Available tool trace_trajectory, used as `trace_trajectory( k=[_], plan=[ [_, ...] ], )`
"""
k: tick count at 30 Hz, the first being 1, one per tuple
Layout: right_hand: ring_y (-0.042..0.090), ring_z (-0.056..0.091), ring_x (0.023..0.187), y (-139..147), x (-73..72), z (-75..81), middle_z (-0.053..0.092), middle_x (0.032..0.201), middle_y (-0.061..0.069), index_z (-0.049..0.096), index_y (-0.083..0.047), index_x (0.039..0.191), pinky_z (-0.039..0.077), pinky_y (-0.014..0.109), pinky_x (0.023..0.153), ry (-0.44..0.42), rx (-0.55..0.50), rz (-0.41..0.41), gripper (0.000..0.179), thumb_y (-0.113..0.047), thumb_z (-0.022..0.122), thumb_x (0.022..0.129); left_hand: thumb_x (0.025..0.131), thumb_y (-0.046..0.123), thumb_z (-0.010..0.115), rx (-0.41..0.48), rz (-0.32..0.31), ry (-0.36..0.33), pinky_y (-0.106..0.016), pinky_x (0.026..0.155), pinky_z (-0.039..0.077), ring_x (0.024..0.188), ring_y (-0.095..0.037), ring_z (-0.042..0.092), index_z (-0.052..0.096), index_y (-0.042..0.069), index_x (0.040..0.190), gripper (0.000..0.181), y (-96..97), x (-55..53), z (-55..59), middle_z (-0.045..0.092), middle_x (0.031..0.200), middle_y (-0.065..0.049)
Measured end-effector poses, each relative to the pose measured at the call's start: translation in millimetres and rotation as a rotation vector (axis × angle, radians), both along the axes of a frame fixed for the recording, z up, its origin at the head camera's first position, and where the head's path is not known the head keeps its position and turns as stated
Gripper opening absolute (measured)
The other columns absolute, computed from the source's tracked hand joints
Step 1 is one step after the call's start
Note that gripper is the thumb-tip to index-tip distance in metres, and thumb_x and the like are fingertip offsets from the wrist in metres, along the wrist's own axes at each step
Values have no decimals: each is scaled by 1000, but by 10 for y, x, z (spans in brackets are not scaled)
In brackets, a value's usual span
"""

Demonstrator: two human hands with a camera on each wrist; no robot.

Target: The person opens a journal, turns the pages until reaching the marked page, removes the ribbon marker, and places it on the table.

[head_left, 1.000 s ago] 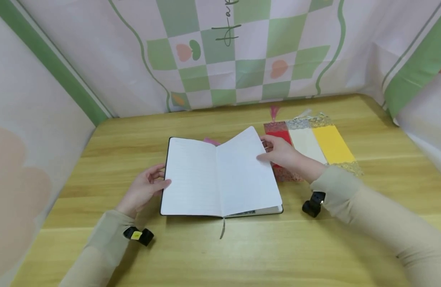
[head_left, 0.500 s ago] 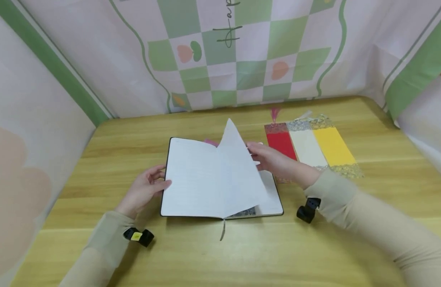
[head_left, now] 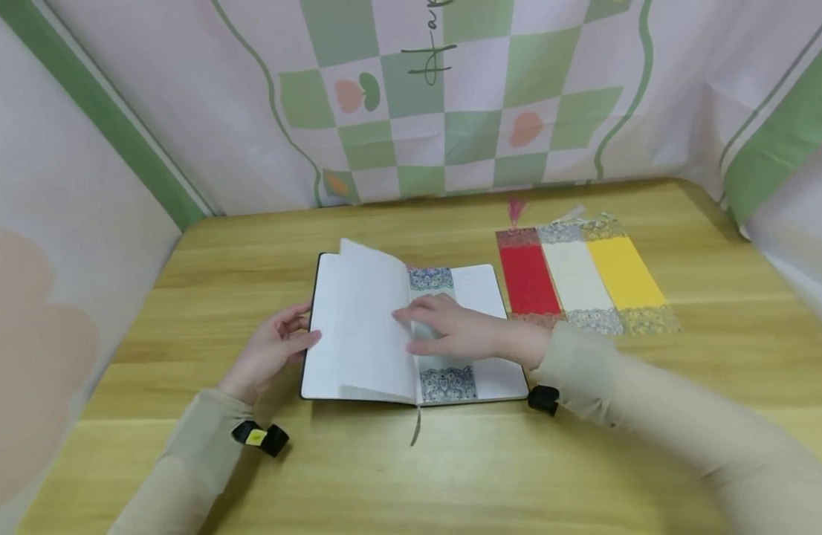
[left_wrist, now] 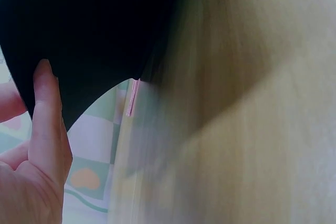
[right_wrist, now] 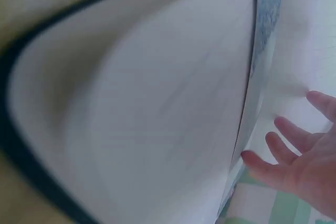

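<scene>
An open lined notebook with a dark cover lies on the table, its white leaf swung over to the left and slightly raised. My left hand grips the left edge, thumb on the page side and fingers behind the cover. On the right-hand page, along the spine, lies a pale bookmark with blue-grey lace-patterned ends. My right hand reaches across it, hiding its middle; the fingertips touch the turned leaf near the spine. In the right wrist view its fingers are spread.
Red, white and yellow lace-ended bookmarks lie side by side at the back right of the wooden table. A grey ribbon trails from the spine. Behind hangs a green-checked curtain.
My right hand has moved left, turning a leaf from the right side over to the left. The bookmark beneath is now uncovered. My left hand has stayed on the left edge.
</scene>
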State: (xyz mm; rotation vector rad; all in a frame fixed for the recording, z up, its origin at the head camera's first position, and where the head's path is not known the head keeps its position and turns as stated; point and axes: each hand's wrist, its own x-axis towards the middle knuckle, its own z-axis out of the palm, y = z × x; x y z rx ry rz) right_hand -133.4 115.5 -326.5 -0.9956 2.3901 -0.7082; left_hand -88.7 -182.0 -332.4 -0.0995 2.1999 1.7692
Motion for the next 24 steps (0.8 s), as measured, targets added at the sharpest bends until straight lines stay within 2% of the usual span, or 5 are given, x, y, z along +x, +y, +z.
trace_trajectory(
  k=[6, 10, 17, 20, 24],
  plan=[
    [36, 19, 141, -155, 96, 11, 22, 155, 12, 29, -24, 150, 26, 52, 112, 15, 146, 55, 69, -46, 57, 91, 99, 14, 48, 54, -9, -14, -21, 72, 51, 85, -3, 55, 25, 0, 148, 56, -13, -12, 26, 51, 105, 3],
    [39, 22, 140, -232, 149, 0, 21, 155, 15, 28, -22, 150, 22, 54, 112, 76, 193, 69, 70, -46, 57, 91, 99, 20, 49, 81, -4, -11, -21, 74, 52, 88, -3, 57, 28, -3, 146, 56, -15, -29, 44, 54, 104, 6],
    [42, 27, 137, -278, 204, -29, 23, 154, 18, 27, -20, 150, 24, 56, 111, 180, 228, 90, 70, -45, 56, 92, 93, 7, 56, 2, -16, 19, -17, 75, 49, 86, -4, 51, 34, -6, 142, 54, -22, -39, 16, 51, 100, 3],
    [39, 27, 138, -241, 182, 14, 28, 152, 16, 32, -18, 148, 24, 54, 112, 163, 192, 42, 67, -43, 57, 92, 92, 6, 57, -31, 2, 13, -17, 74, 49, 85, -4, 52, 35, -5, 141, 55, -2, -47, 0, 52, 100, 3],
    [38, 34, 134, -130, 51, 65, 40, 145, 18, 42, -10, 142, 31, 53, 108, 162, 112, -162, 64, -38, 62, 89, 92, 7, 58, -29, 17, 10, -16, 70, 47, 81, -3, 51, 36, -4, 141, 55, 26, -47, 2, 53, 98, 3]
  ],
)
